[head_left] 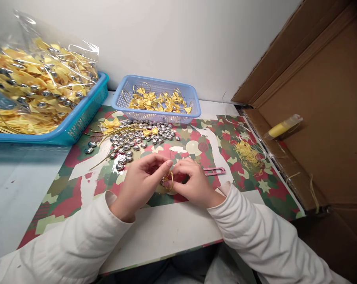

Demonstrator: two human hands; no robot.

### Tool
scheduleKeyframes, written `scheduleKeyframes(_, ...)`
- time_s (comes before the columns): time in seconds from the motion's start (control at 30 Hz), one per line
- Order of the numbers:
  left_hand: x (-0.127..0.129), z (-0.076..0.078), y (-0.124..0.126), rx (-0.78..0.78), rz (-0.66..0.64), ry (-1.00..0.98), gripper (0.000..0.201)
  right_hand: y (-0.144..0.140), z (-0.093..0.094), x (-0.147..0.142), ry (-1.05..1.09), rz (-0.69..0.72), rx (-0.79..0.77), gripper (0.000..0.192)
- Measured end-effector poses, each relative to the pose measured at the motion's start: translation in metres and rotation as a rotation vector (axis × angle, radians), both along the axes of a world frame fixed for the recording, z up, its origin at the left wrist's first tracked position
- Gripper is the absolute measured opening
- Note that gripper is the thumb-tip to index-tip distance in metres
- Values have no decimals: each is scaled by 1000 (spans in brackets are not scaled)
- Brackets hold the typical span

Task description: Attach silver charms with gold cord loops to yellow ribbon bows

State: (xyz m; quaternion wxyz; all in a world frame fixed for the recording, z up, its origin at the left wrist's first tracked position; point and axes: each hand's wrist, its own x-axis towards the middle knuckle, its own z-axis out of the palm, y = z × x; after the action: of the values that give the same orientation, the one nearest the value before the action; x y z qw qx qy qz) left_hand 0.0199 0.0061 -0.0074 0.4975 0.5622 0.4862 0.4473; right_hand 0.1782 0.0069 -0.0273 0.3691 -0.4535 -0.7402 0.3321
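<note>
My left hand (142, 181) and my right hand (193, 181) meet at the middle of the table, fingertips together. Between them they pinch a loop of thin gold cord (169, 180); a small silver piece seems to sit at its left, mostly hidden by fingers. Both sleeves are white. Just beyond my hands lies a scatter of several silver heart beads (137, 142), with loose gold cords (113, 146) and a yellow ribbon bow (110, 124) among them. Pink thread snips (214, 171) lie right beside my right hand.
A small blue basket (157, 114) of yellow bows stands at the back. A larger blue basket (77, 122) at left holds a clear bag of bows. Yellow thread scraps (249, 154) lie at right, near a cardboard box (323, 118) containing a yellow tube (281, 127).
</note>
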Motion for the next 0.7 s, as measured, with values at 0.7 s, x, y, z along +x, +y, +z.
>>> scheduleKeyframes(0.7,-2,-3,1,29,77,92,20,0,4,5,-146,10,-27,17)
